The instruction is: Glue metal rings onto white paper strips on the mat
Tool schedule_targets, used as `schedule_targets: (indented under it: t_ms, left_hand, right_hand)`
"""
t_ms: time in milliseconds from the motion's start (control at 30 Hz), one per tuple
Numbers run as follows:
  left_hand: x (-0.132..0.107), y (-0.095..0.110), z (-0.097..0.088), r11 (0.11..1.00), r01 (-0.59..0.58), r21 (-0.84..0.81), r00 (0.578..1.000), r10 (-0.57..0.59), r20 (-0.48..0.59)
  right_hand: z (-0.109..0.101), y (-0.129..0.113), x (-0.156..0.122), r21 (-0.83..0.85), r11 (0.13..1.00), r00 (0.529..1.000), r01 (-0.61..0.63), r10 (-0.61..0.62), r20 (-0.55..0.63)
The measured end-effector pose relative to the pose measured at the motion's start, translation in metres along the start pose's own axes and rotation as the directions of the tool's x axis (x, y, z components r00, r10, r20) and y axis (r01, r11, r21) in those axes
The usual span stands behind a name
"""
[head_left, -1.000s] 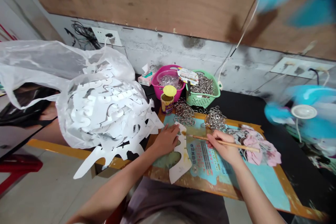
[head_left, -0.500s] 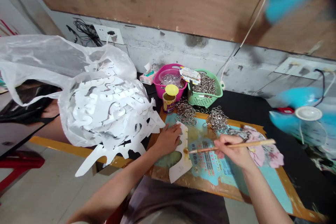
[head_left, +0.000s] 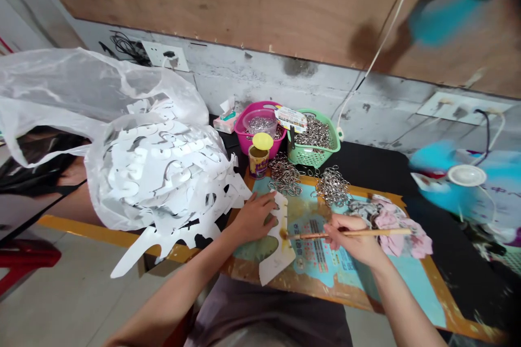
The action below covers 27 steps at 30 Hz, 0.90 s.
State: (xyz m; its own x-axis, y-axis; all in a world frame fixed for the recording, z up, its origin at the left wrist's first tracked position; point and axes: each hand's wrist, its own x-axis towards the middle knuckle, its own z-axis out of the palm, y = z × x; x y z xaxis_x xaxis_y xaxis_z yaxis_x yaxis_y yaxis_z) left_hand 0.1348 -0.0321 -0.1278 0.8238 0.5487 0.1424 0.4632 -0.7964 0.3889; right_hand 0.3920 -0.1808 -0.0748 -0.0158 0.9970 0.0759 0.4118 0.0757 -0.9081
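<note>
On the tabletop (head_left: 374, 168), head view: right hand (head_left: 350, 236) grip holds a brush (head_left: 313, 236), tip at the white cutout (head_left: 284, 250) to its left.
Cutout runs lengthwise near to far; left hand (head_left: 256, 218), nearer, lies spread at its left edge.

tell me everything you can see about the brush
The brush has a long, slim handle that looks wooden, pale at the rear and more reddish toward the tip. The right hand grips it around the middle. It lies nearly level across the view, its rear end passing in front of the pink cloth. Its tip appears to touch the white cutout beside a yellowish-brown smear.
</note>
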Motion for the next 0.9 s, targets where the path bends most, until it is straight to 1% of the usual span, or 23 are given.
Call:
schedule_targets:
  t_ms: [67, 133, 200, 267, 333, 367, 433, 500, 533, 600, 633, 667, 700, 733, 767, 800, 867, 900]
  left_hand:
    - [-0.005, 0.001, -0.003, 1.000, -0.025, -0.016, 0.998, 0.026, 0.056]
    - [-0.009, 0.003, -0.003, 0.999, -0.026, -0.027, 0.994, 0.029, 0.102]
    - [-0.012, 0.003, -0.001, 1.000, -0.013, -0.029, 0.994, 0.016, 0.109]
    - [-0.013, 0.004, 0.001, 1.000, -0.008, -0.021, 0.995, 0.010, 0.095]
    - [-0.014, 0.003, 0.002, 1.000, -0.016, -0.005, 0.996, 0.017, 0.088]
    - [-0.014, 0.003, 0.002, 1.000, -0.021, 0.002, 0.996, 0.020, 0.092]
    - [-0.014, 0.003, 0.001, 1.000, -0.020, 0.011, 0.994, 0.019, 0.109]
    - [-0.015, 0.003, 0.002, 1.000, 0.002, 0.010, 0.995, -0.003, 0.104]
    - [-0.016, 0.004, 0.002, 1.000, 0.014, 0.005, 0.996, -0.015, 0.094]
    - [-0.017, 0.004, 0.003, 0.999, 0.032, -0.010, 0.997, -0.031, 0.072]
    - [-0.018, 0.005, 0.003, 0.999, 0.035, -0.017, 0.997, -0.034, 0.068]
    - [-0.018, 0.005, 0.003, 0.999, 0.038, -0.023, 0.997, -0.036, 0.069]
    - [-0.018, 0.005, 0.003, 0.999, 0.040, -0.029, 0.997, -0.037, 0.074]
    - [-0.018, 0.006, 0.003, 0.999, 0.042, -0.033, 0.996, -0.040, 0.077]
    - [-0.018, 0.006, 0.003, 0.998, 0.045, -0.035, 0.996, -0.042, 0.080]
    - [-0.018, 0.006, 0.003, 0.998, 0.046, -0.036, 0.996, -0.043, 0.082]
    - [-0.018, 0.005, 0.002, 0.998, 0.044, -0.035, 0.995, -0.041, 0.086]
    - [-0.018, 0.005, 0.002, 0.999, 0.042, -0.035, 0.996, -0.039, 0.085]
  right_hand:
    - [0.000, 0.000, -0.003, 0.009, 1.000, 1.000, -0.003, 0.003, -0.004]
    - [-0.001, -0.001, -0.005, 0.001, 1.000, 1.000, 0.005, -0.005, 0.012]
    - [-0.002, -0.002, -0.004, 0.019, 1.000, 1.000, 0.011, -0.011, 0.011]
    - [-0.003, -0.002, 0.001, 0.082, 0.997, 0.997, 0.014, -0.009, -0.071]
    - [-0.002, 0.000, 0.008, 0.134, 0.991, 0.981, 0.023, 0.003, -0.195]
    - [-0.001, 0.001, 0.011, 0.130, 0.991, 0.969, 0.031, 0.002, -0.246]
    - [0.002, 0.004, 0.017, 0.059, 0.997, 0.956, 0.042, -0.023, -0.293]
    - [0.004, 0.005, 0.019, -0.010, 0.999, 0.962, 0.054, -0.054, -0.266]
    - [0.003, 0.005, 0.019, -0.016, 0.999, 0.974, 0.052, -0.054, -0.220]
    - [-0.001, 0.005, 0.017, 0.035, 0.999, 0.993, 0.025, -0.021, -0.114]
    - [-0.003, 0.005, 0.017, 0.070, 0.998, 0.995, 0.007, 0.000, -0.095]
    - [-0.005, 0.004, 0.016, 0.098, 0.995, 0.994, -0.006, 0.017, -0.112]
    - [-0.007, 0.004, 0.016, 0.116, 0.993, 0.988, -0.011, 0.029, -0.153]
    - [-0.009, 0.004, 0.016, 0.122, 0.992, 0.981, -0.011, 0.035, -0.192]
    - [-0.010, 0.004, 0.016, 0.118, 0.993, 0.978, -0.012, 0.036, -0.204]
    - [-0.010, 0.004, 0.015, 0.114, 0.993, 0.984, -0.020, 0.040, -0.171]
    - [-0.010, 0.006, 0.014, 0.125, 0.991, 0.997, -0.044, 0.051, -0.056]
    - [-0.010, 0.006, 0.013, 0.146, 0.988, 0.998, -0.048, 0.054, -0.040]
